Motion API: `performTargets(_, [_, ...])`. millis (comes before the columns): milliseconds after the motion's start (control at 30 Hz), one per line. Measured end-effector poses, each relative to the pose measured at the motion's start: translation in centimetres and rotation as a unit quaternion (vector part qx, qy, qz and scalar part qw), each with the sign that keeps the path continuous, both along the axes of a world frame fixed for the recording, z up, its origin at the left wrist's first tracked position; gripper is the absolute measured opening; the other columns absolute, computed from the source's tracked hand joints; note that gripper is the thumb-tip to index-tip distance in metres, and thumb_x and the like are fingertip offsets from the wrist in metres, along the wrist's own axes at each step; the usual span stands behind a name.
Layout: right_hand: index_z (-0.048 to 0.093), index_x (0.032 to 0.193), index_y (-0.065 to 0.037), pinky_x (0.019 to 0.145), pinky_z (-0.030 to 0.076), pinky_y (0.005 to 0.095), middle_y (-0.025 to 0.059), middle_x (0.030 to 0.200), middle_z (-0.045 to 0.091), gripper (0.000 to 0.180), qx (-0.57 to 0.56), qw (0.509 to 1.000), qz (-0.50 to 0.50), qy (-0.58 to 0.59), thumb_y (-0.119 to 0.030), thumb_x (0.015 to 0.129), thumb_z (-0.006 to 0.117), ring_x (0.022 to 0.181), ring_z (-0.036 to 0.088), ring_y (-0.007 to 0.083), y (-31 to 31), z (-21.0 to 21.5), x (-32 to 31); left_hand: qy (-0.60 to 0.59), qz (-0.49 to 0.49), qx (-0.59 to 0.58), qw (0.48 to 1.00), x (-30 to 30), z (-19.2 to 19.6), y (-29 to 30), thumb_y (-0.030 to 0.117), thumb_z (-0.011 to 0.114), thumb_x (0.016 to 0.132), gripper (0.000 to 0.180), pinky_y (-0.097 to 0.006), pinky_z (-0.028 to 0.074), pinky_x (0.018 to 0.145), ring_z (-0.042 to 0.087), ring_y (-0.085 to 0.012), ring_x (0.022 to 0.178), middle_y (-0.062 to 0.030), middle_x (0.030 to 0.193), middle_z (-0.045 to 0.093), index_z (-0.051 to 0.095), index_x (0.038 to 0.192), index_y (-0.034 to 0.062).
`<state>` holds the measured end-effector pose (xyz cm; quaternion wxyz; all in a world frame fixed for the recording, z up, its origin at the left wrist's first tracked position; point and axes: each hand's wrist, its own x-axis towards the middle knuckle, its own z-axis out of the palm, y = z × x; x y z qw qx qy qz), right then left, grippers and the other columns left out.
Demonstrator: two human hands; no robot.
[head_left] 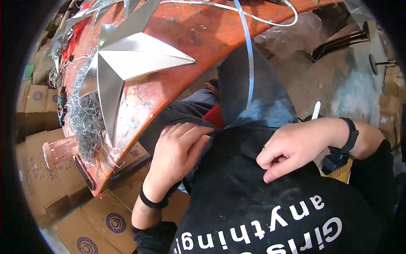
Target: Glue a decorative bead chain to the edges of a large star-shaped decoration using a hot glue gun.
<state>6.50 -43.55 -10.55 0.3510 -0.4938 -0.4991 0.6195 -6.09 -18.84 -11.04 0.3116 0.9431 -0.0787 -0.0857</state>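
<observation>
My left hand (181, 146) is at my lap beside the table edge, fingers together and stretched out, with nothing seen in it. Over the front of my black top (237, 169), my right hand (292, 148) is loosely curled, thumb below the bent fingers, and no object shows in it. A shiny silver folded-metal star (148, 46) lies on the orange-red table (203, 29), one point toward the near edge and another toward the right. Both hands are apart from it. A pale blue translucent strip (249, 63) hangs from the table down across my knee.
Silver wiry shavings (89, 122) heap at the table's left end, by a clear plastic cup (59, 151). A white cable (281, 24) loops over the far edge. Cardboard boxes (91, 216) are on the floor at left. A white stick-like thing (316, 110) stands beyond my right wrist.
</observation>
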Motion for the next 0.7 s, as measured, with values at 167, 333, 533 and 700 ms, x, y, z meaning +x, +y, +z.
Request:
performTargets(167, [0.044, 0.067, -0.006, 0.057, 0.033, 0.0251, -0.0073, 0.065, 0.036, 0.035, -0.019, 0.967, -0.241, 0.085, -0.024, 0.095, 0.056, 0.064, 0.035, 0.0029, 0.4, -0.2, 1.3, -0.04, -0.036, -0.05, 0.997, 0.8, 2.3, -1.9, 0.005, 0.056, 0.087, 0.013, -0.038, 0.048, 0.072, 0.062, -0.0316, 0.08, -0.0141, 0.085, 0.063, 0.065, 0.096, 0.0017])
performTargets(333, [0.044, 0.066, -0.009, 0.056, 0.028, 0.0211, -0.01, 0.064, 0.035, 0.033, 0.003, 0.938, -0.341, 0.065, -0.022, 0.095, 0.054, 0.062, 0.033, 0.001, 0.8, 1.2, 2.2, 0.035, -0.034, -0.244, 0.969, 1.6, 3.0, -2.1, 0.024, 0.063, 0.089, 0.027, -0.033, 0.05, 0.072, 0.063, -0.0279, 0.078, -0.0142, 0.086, 0.062, 0.064, 0.101, 0.0008])
performTargets(533, [0.045, 0.067, -0.009, 0.057, 0.028, 0.0209, -0.01, 0.065, 0.037, 0.031, 0.0, 0.926, -0.368, 0.087, -0.022, 0.094, 0.054, 0.063, 0.033, 0.0007, 0.7, 1.4, 2.7, -0.053, -0.012, -0.198, 0.979, 2.5, 4.6, -2.2, 0.035, 0.054, 0.095, 0.038, -0.036, 0.051, 0.077, 0.064, -0.0286, 0.085, -0.0152, 0.093, 0.064, 0.065, 0.106, 0.001])
performTargets(700, [0.046, 0.068, -0.009, 0.058, 0.03, 0.0201, -0.0089, 0.067, 0.04, 0.027, 0.0, 0.919, -0.381, 0.1, -0.019, 0.092, 0.055, 0.065, 0.036, 0.0011, 1.3, 1.7, 2.7, -0.176, -0.313, -0.104, 0.928, 3.4, 4.9, -3.0, 0.065, 0.018, 0.093, 0.072, -0.049, 0.032, 0.106, 0.045, -0.0322, 0.127, -0.015, 0.131, 0.054, 0.063, 0.121, 0.0157])
